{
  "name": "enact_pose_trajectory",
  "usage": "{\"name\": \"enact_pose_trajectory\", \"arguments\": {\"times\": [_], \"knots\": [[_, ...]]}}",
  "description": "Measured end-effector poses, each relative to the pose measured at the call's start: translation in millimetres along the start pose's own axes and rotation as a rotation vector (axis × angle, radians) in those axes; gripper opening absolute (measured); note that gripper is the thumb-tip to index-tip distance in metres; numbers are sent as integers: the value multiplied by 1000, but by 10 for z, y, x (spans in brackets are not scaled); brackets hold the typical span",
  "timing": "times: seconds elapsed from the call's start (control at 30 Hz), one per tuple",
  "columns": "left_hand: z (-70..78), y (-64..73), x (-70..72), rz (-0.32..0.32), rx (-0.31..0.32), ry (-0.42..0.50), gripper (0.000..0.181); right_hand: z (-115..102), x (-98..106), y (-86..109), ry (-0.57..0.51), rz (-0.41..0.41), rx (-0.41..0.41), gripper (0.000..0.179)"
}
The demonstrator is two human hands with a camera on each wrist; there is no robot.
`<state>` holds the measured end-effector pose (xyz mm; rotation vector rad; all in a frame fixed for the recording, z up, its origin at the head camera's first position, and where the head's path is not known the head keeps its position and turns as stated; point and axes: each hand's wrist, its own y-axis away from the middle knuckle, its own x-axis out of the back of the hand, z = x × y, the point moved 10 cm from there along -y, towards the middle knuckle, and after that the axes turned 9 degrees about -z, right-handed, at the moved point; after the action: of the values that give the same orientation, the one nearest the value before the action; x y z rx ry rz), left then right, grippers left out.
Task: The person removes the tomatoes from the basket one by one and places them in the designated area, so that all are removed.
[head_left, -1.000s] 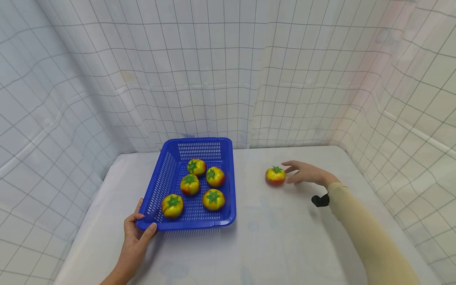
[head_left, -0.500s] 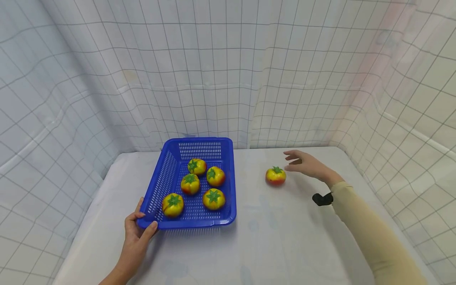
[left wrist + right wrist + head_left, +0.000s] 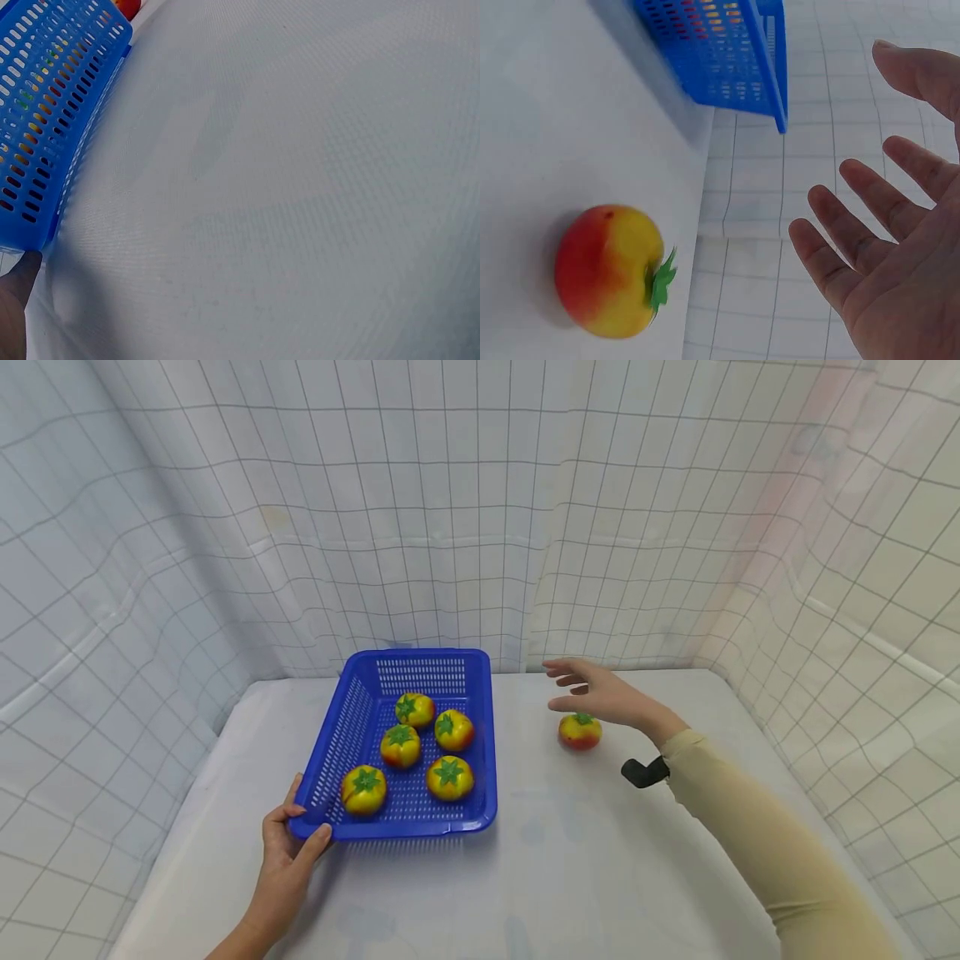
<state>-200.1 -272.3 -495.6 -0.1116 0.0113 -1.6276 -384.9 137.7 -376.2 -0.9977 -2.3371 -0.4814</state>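
Note:
My left hand (image 3: pixel 282 872) grips the near left corner of a blue plastic basket (image 3: pixel 390 832), thumb on the front rim and fingers at the side. Several yellow-and-red tomatoes (image 3: pixel 450 779) with green star-shaped tops lie in it; they look artificial. One more tomato (image 3: pixel 580 733) sits on the table, right of the basket. My right hand (image 3: pixel 600 693) hovers above and behind that tomato, fingers apart and holding nothing. In the right wrist view the hand (image 3: pixel 907 262) is clear of the tomato (image 3: pixel 609 271). The left wrist view shows the basket's slotted side (image 3: pixel 52 112) and part of the thumb (image 3: pixel 19 281).
A white cloth covers the table (image 3: pixel 555 868). White curtains with a dark grid (image 3: pixel 480 527) hang behind and at both sides. A black strap-like piece (image 3: pixel 645 772) sticks out at the right wrist.
My right hand first lifted away beside the loose tomato, then moved left over it toward the basket. The tomato stays in place. My left hand and the basket look almost unmoved.

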Motion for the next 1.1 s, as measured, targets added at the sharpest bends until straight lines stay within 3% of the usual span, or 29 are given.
{"name": "enact_pose_trajectory", "arguments": {"times": [0.5,0.77,0.9,1.1], "knots": [[21,10,1,-15,-53,3,42,-627,-624,-509,6,-215,92,75],[78,5,34,-6,-69,-105,41,-899,-958,-709,23,-326,96,74],[107,3,32,-9,-94,-129,40,-1016,-1129,-793,46,-379,124,75],[107,7,42,-6,-77,-156,41,-1160,-1371,-912,102,-452,163,78]]}}
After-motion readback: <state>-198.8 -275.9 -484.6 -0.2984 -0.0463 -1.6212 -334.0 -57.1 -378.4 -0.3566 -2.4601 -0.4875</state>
